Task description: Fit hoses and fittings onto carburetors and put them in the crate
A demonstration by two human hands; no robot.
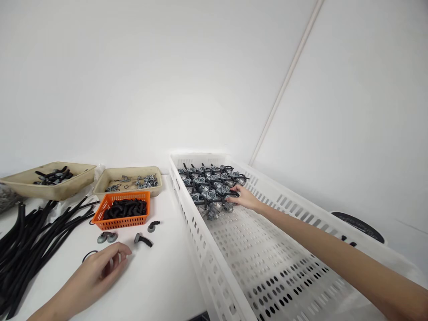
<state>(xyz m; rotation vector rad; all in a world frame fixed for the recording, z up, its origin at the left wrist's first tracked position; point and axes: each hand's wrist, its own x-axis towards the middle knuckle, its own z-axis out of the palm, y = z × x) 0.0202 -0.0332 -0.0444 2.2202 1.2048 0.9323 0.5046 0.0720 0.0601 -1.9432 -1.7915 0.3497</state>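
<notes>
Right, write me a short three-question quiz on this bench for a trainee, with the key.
1. Which hand touches the metal parts in the white crate?
2. True or false: the orange basket sits inside that crate.
3. What lies on the table between the basket and the left hand?

Key: 1. The right hand. 2. False. 3. A small elbow fitting and metal caps.

Assembly workshop: bench [167, 285], trays [127, 171] (metal fittings [147, 181] sorted), perforated crate [214, 272].
</notes>
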